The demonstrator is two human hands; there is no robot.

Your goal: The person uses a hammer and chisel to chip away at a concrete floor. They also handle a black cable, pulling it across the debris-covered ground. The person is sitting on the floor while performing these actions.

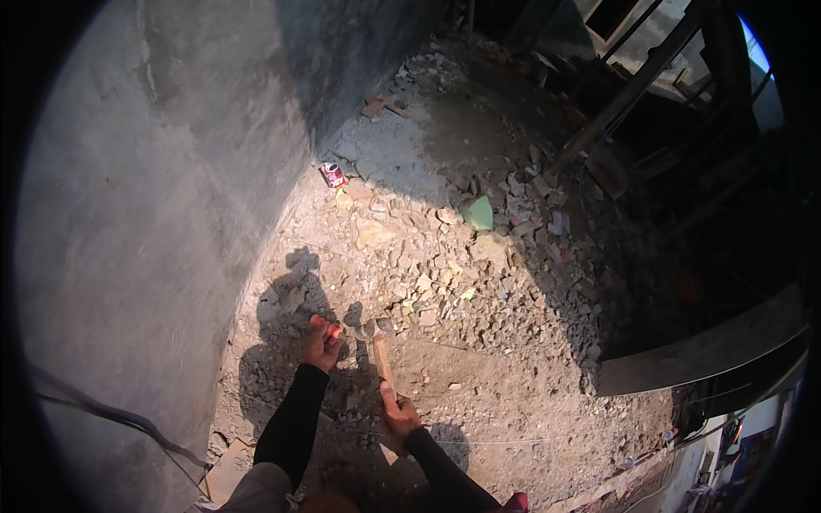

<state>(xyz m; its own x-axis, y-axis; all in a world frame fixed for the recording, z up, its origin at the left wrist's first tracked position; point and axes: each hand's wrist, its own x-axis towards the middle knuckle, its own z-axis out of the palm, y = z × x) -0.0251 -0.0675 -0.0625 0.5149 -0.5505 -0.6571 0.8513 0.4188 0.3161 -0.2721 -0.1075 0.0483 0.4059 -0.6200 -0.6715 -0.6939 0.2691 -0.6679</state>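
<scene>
– Over sunlit ground (513,402), a hammer (380,349) hangs with its head (384,325) just beside a red tool (320,322). Whose hands?
– One person's: the right hand (399,415) wraps its fingers around the wooden handle (385,368); the left hand (320,352) curls its fingers around the red tool.
– And beyond?
– Broken rubble (462,282) spreads ahead, a red container (333,175) lies near the gray wall (171,214), and a green scrap (479,213) sits among the pieces.
</scene>
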